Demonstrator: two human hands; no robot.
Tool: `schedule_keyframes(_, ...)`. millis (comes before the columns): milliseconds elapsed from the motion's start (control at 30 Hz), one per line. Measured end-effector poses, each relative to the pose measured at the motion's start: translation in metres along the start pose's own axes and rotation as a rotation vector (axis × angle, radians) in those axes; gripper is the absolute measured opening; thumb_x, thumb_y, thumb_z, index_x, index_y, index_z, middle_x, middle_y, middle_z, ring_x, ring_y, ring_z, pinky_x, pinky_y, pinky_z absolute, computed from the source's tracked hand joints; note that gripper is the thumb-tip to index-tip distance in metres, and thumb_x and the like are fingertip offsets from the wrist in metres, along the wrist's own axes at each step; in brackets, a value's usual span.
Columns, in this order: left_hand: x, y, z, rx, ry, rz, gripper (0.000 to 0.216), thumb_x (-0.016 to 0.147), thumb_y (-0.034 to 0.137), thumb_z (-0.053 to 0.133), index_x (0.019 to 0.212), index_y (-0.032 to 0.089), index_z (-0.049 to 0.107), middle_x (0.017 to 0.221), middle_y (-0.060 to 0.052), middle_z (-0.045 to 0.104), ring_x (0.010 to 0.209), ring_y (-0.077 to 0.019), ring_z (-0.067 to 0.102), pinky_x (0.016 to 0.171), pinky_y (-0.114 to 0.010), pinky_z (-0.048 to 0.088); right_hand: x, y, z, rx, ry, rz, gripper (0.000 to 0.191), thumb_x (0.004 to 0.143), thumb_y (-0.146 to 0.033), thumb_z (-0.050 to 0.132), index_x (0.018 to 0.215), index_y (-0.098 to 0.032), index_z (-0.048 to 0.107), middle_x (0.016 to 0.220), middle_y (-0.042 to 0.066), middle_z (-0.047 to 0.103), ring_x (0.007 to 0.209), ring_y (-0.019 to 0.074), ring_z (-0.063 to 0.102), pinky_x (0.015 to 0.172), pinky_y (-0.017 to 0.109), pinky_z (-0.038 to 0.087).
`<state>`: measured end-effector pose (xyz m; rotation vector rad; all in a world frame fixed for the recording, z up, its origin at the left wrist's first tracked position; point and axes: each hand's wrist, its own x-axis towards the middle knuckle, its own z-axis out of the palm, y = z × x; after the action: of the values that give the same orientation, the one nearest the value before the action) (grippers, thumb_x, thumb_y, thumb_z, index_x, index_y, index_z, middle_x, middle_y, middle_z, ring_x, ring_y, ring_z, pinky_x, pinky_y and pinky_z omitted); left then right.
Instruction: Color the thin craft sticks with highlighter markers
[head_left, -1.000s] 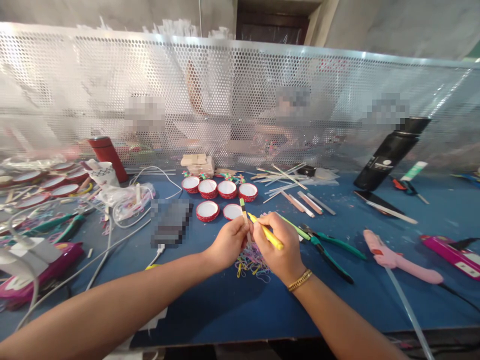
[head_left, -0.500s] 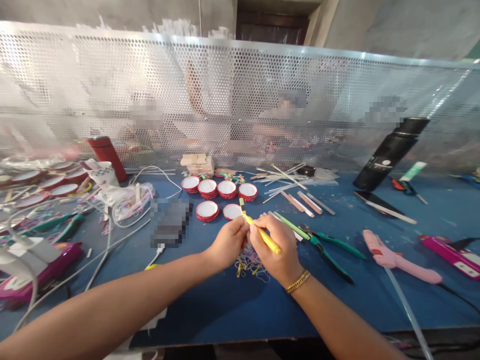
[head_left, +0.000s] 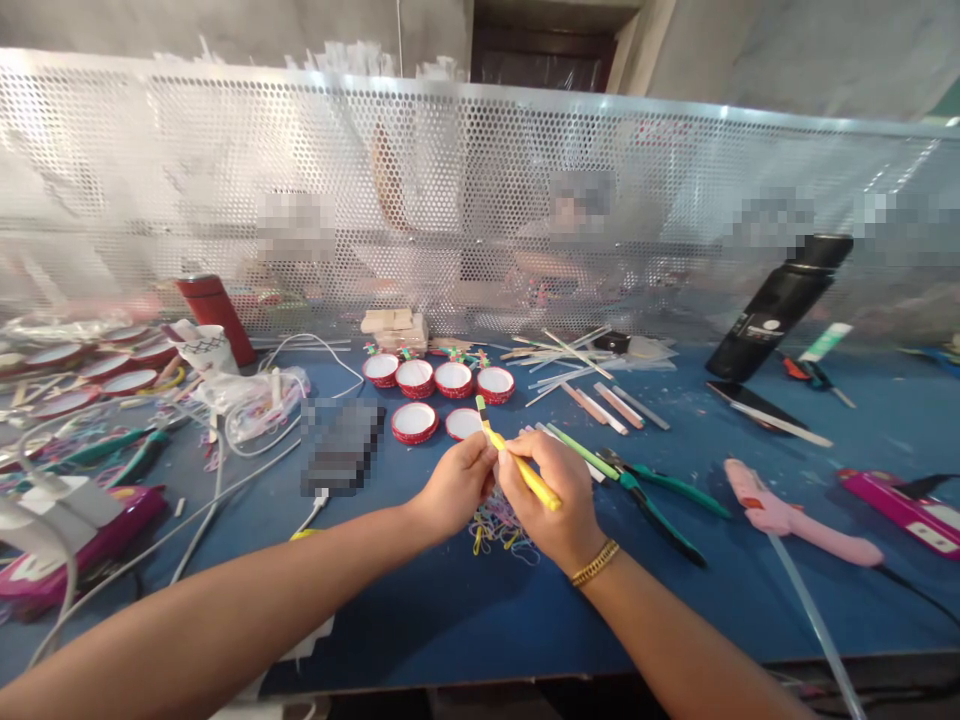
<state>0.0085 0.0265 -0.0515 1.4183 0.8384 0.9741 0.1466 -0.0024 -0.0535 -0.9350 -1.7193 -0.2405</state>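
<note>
My left hand (head_left: 456,487) is closed in a pinch on a thin flat stick (head_left: 481,408) with a green and black tip that points up and away. My right hand (head_left: 551,498) grips a yellow marker pen (head_left: 534,480) like a pencil, its tip touching the stick just above my left fingers. Both hands hover over a small heap of coloured rubber bands (head_left: 501,528) on the blue table (head_left: 465,610). Just beyond my hands stand several red-rimmed round lids (head_left: 417,421) with white insides.
Green-handled pliers (head_left: 652,500) and a pink glue gun (head_left: 795,520) lie to the right. A black bottle (head_left: 780,305) leans at the back right. Loose sticks (head_left: 577,370) are scattered behind. At left are a red flask (head_left: 217,315), cables and more lids. A perforated metal screen (head_left: 480,200) closes off the back, with people behind it.
My right hand has shifted slightly left and up, bringing the marker tip onto the stick. My left hand has hardly moved.
</note>
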Motion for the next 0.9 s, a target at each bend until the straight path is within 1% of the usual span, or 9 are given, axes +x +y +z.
schedule_keyframes(133,0.001,-0.001,0.0,0.011,0.005,0.001,0.043,0.086,0.059,0.061,0.073,0.02,0.047,0.056,0.008,0.038,0.049,-0.0073,0.031,0.046,-0.022,0.024,0.001,0.002,0.001,-0.026,-0.023,0.011,0.009,0.095,-0.019,0.055,0.087,-0.022,0.058,0.076,0.003,0.068,0.073,0.0183,0.066,0.068,0.03,0.049)
schedule_keyframes(200,0.001,-0.001,0.0,0.01,0.01,0.002,0.043,0.086,0.059,0.06,0.073,0.02,0.047,0.055,0.008,0.038,0.048,-0.0074,0.031,0.045,-0.022,0.024,0.001,0.007,0.0,-0.048,-0.033,0.039,0.011,0.094,-0.019,0.055,0.084,-0.022,0.057,0.073,0.002,0.066,0.069,0.0176,0.064,0.065,0.029,0.048)
schedule_keyframes(300,0.0,0.002,0.0,-0.012,0.0,-0.017,0.041,0.087,0.058,0.058,0.076,0.02,0.05,0.057,0.006,0.045,0.047,-0.0077,0.035,0.045,-0.022,0.025,0.002,0.013,-0.003,-0.091,-0.003,0.081,0.011,0.094,-0.02,0.057,0.083,-0.022,0.056,0.069,0.001,0.064,0.063,0.0166,0.061,0.06,0.028,0.045)
schedule_keyframes(367,0.001,0.003,0.0,-0.026,-0.002,-0.042,0.039,0.086,0.057,0.058,0.078,0.02,0.052,0.059,0.006,0.047,0.047,-0.0075,0.036,0.045,-0.022,0.025,0.001,0.013,-0.004,-0.091,0.028,0.075,0.008,0.093,-0.021,0.058,0.086,-0.022,0.057,0.071,0.001,0.065,0.064,0.0171,0.062,0.061,0.029,0.046)
schedule_keyframes(500,0.002,0.001,-0.001,-0.023,0.017,-0.044,0.041,0.084,0.058,0.06,0.075,0.021,0.047,0.054,0.009,0.039,0.046,-0.0071,0.031,0.045,-0.022,0.023,0.0,0.008,-0.002,-0.03,0.013,0.018,0.004,0.094,-0.019,0.058,0.09,-0.022,0.057,0.076,0.003,0.067,0.071,0.0181,0.065,0.066,0.03,0.049)
schedule_keyframes(633,0.002,-0.002,-0.001,0.007,0.009,-0.018,0.041,0.085,0.058,0.061,0.075,0.021,0.046,0.056,0.008,0.039,0.049,-0.0073,0.031,0.046,-0.022,0.024,-0.001,0.003,0.002,-0.014,-0.004,-0.019,0.005,0.094,-0.019,0.057,0.091,-0.023,0.057,0.077,0.003,0.068,0.072,0.0182,0.065,0.067,0.031,0.05)
schedule_keyframes(800,0.003,-0.006,-0.001,0.011,0.001,-0.001,0.041,0.086,0.057,0.06,0.075,0.02,0.047,0.057,0.008,0.038,0.049,-0.0073,0.03,0.046,-0.023,0.023,0.0,0.005,0.003,-0.039,-0.027,-0.021,0.008,0.095,-0.019,0.056,0.088,-0.021,0.057,0.077,0.004,0.067,0.072,0.0187,0.065,0.067,0.031,0.049)
schedule_keyframes(900,0.003,-0.004,-0.001,0.0,0.011,0.004,0.04,0.086,0.056,0.06,0.073,0.02,0.047,0.056,0.008,0.039,0.048,-0.0073,0.031,0.045,-0.023,0.023,0.002,0.01,0.001,-0.078,-0.035,0.023,0.01,0.095,-0.02,0.056,0.084,-0.021,0.057,0.072,0.003,0.066,0.068,0.0179,0.063,0.064,0.029,0.047)
